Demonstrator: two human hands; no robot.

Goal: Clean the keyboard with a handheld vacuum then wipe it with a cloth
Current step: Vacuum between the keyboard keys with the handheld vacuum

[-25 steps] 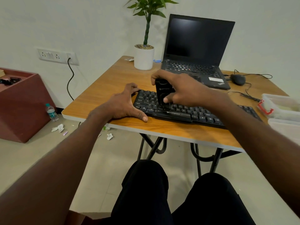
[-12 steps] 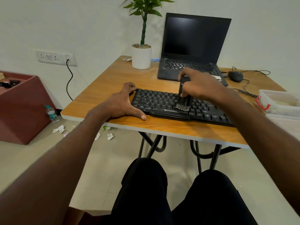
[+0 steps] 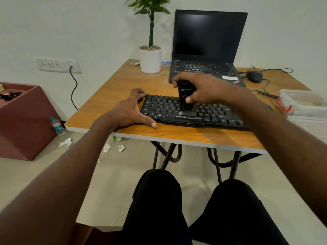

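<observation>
A black keyboard (image 3: 208, 112) lies along the near edge of the wooden table (image 3: 185, 135). My right hand (image 3: 203, 89) grips a small black handheld vacuum (image 3: 184, 96) upright, its brush end pressed onto the keys left of the keyboard's middle. My left hand (image 3: 131, 110) rests flat at the keyboard's left end, thumb along the front edge and fingers at the far corner, steadying it. No cloth is visible.
Behind the keyboard stand an open black laptop (image 3: 207, 50), a white potted plant (image 3: 150, 59) and a wired mouse (image 3: 254, 76). Clear plastic boxes (image 3: 304, 103) sit at the right edge. A maroon bin (image 3: 23, 121), a water bottle (image 3: 57, 126) and crumpled tissues (image 3: 65, 142) are on the floor at left.
My right hand swept the vacuum right along the keys, then back left toward the keyboard's middle-left. My left hand has stayed at the left end.
</observation>
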